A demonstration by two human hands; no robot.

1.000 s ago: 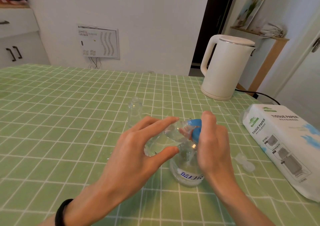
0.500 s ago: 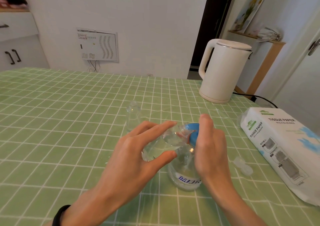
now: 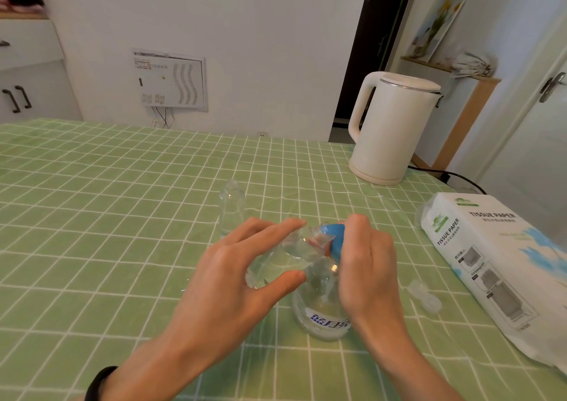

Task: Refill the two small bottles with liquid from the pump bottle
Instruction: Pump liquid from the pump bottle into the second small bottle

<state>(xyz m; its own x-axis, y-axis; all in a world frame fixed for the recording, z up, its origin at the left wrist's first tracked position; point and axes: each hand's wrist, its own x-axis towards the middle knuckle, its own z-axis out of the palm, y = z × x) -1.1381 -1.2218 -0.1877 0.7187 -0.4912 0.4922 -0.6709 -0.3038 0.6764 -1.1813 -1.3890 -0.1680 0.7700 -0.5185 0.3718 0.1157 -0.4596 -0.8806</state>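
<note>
A clear pump bottle [image 3: 322, 317] with a blue pump head [image 3: 334, 238] stands on the green checked table. My right hand [image 3: 365, 265] curls over the pump head from the right. My left hand [image 3: 242, 281] holds a small clear bottle [image 3: 285, 259] tilted on its side, its mouth against the pump spout. Clear liquid lies inside it. A second small clear bottle [image 3: 231, 207] stands upright behind my left hand, uncapped. A small clear cap [image 3: 425, 298] lies on the table right of the pump bottle.
A white electric kettle [image 3: 389, 130] stands at the back right with its black cord [image 3: 454, 175] trailing off the table. A tissue paper pack [image 3: 503, 265] lies along the right edge. The table [image 3: 92, 204] runs wide to the left.
Both hands keep their hold on the small bottle and the pump head. The camera view has tilted slightly, so everything sits a little lower in frame.
</note>
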